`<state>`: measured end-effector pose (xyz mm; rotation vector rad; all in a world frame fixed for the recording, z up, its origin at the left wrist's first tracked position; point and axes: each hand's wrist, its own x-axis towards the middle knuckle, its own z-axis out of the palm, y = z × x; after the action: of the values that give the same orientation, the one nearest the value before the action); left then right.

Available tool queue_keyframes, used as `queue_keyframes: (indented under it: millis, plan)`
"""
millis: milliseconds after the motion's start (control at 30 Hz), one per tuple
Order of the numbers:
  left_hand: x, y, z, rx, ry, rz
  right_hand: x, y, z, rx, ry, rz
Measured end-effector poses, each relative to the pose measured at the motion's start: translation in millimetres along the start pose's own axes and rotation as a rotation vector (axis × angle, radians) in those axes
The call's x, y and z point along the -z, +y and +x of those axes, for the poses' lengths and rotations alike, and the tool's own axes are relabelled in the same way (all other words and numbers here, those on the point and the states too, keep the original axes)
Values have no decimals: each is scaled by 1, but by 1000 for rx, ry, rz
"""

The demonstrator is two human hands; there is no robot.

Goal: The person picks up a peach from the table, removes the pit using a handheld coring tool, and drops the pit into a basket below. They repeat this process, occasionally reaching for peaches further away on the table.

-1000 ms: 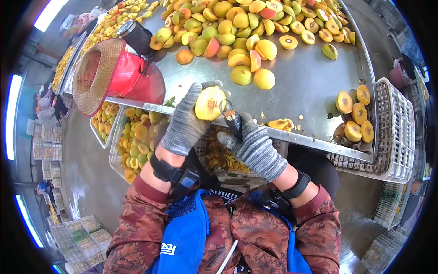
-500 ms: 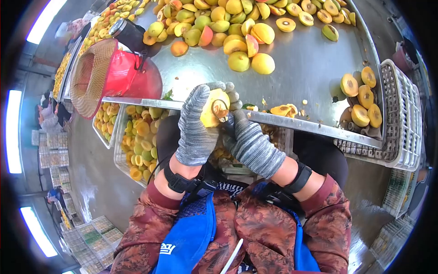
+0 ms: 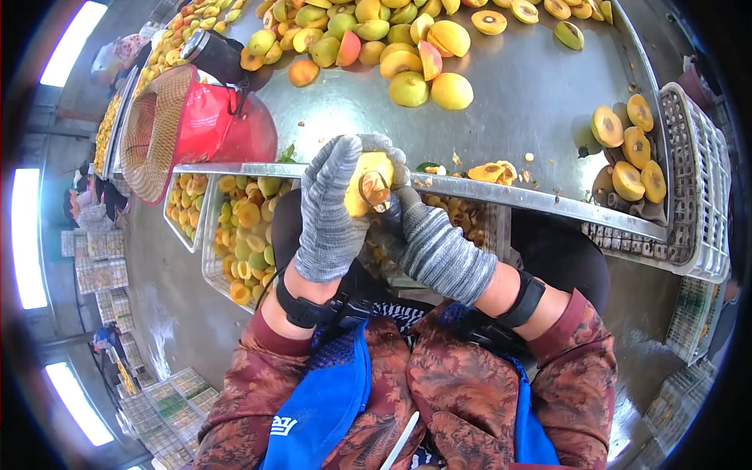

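At the steel table (image 3: 540,117) edge: fruit pitting.
Left hand (image 3: 333,211) grasps a peach half (image 3: 368,182); right hand (image 3: 435,247) clenches a loop pitting tool (image 3: 377,192) pressed into its pit.

The left hand (image 3: 333,207) wraps around the halved peach (image 3: 368,184), hiding all but its cut face. The right hand (image 3: 435,247) covers the handle of the pitting tool (image 3: 376,190), so only its loop shows at the pit. The heap of peaches (image 3: 368,31) on the bench (image 3: 525,102) is cut off by the top edge. The bench rim hides part of the crate of peach halves (image 3: 243,227) below it. The people at far left (image 3: 82,207) are too small and blurred to make out.
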<state>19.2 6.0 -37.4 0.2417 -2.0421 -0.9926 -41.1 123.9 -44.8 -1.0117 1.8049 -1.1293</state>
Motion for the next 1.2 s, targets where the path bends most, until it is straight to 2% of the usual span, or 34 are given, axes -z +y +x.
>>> queue_keyframes:
  millis: [67,100,167,200,267,367,400,567,600,700,767,800,833,867,933,967,1033,1067,1133,1167,1200]
  plan:
    - [1,-2,-1,-144,-24,160,-5,4,-1,8,43,20]
    - [1,7,3,-143,-25,161,-4,3,-1,7,43,22]
    - [1,31,14,321,-89,-202,-1,-1,-3,-21,-59,65]
    - [2,33,14,323,-87,-199,-3,1,-5,-20,-62,66]
    - [6,33,17,461,-140,-356,-10,5,-9,48,6,64]
    - [11,31,21,666,-216,-599,-4,-2,-7,-6,-3,44]
    - [13,28,21,667,-216,-599,-4,-3,-6,-7,-4,43]
    - [17,-2,14,-223,-396,18,-6,-1,-5,-53,-27,45]
    - [17,-1,14,-221,-396,18,-4,-2,-6,-55,-29,45]
    - [15,20,14,346,-274,-350,-3,-2,-9,-56,-79,71]
    - [10,30,16,721,-179,-592,-7,0,-8,48,-61,134]
    - [6,31,16,634,-171,-489,-4,-3,-9,46,-62,134]
    - [6,30,17,637,-170,-489,0,-9,-10,-34,-90,91]
    - [7,27,19,711,-227,-560,3,-13,-10,-114,-119,47]
    - [11,17,20,801,-307,-622,0,-8,-10,-130,-130,56]
    - [11,15,20,804,-302,-623,-2,-6,-9,-145,-137,66]
    - [12,12,20,557,-387,-434,-7,-2,-9,-134,-121,35]
    - [13,9,21,559,-382,-435,-8,-1,-9,-125,-103,7]
    - [16,1,24,-150,-496,-48,-9,-1,-11,-128,-117,82]
    - [17,3,27,-145,-491,-46,-9,0,-12,-130,-122,160]
    - [18,9,33,273,-577,-239,-11,1,-12,-131,-129,158]
